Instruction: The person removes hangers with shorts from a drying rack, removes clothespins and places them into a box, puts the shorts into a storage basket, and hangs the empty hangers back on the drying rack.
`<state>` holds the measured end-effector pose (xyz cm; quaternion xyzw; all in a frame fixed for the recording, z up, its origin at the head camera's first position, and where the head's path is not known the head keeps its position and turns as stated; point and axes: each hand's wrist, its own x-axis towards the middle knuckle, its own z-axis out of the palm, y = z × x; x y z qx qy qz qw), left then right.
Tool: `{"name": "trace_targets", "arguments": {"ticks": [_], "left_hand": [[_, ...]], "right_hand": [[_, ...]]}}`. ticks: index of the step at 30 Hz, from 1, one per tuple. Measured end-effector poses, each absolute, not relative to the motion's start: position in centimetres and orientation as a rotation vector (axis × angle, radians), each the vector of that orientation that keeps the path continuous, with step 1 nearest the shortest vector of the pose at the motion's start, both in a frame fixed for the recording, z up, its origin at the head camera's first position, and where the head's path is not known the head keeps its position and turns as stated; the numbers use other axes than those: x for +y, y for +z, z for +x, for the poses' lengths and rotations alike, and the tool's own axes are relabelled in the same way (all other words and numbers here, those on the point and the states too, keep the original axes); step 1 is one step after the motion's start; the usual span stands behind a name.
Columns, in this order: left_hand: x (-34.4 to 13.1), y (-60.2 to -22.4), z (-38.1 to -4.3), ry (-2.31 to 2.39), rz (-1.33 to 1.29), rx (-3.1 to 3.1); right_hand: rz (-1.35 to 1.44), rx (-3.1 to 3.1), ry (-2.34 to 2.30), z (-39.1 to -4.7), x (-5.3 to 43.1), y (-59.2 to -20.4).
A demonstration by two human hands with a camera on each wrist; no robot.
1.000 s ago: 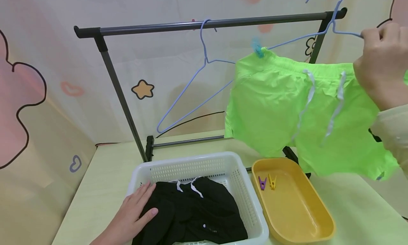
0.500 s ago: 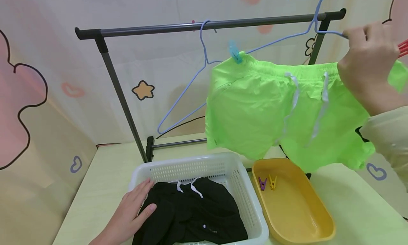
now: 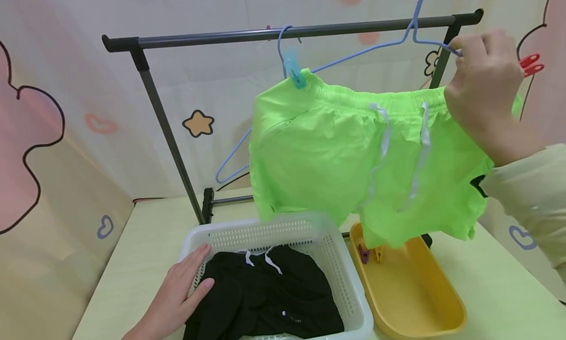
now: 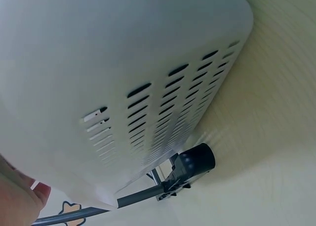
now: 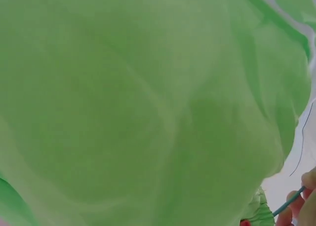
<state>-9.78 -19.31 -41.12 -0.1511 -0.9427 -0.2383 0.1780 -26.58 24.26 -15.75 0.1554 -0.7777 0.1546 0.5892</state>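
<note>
Under a blue hanger (image 3: 376, 47), green shorts (image 3: 336, 148) hang legs-down, long axis sideways.

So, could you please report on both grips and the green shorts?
Right grip holding blue hanger, green shorts clipped on. Left grip at white basket rim. Second hanger on rail, partly behind shorts, possibly obstructing.

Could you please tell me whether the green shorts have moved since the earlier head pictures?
Yes: in the head view, the green shorts have shifted left against the fixed black rack, now hiding more of the empty blue hanger.
</note>
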Motion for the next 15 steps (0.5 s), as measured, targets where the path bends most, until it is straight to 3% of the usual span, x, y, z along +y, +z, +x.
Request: {"name": "trace_targets", "arguments": {"ticks": [15], "left_hand": [[-19.5, -41.2, -9.7, -0.729, -0.426, -2.574]], "right_hand": [[0.466, -1.809, 0.531, -25.2, 20.1, -15.4]]}}
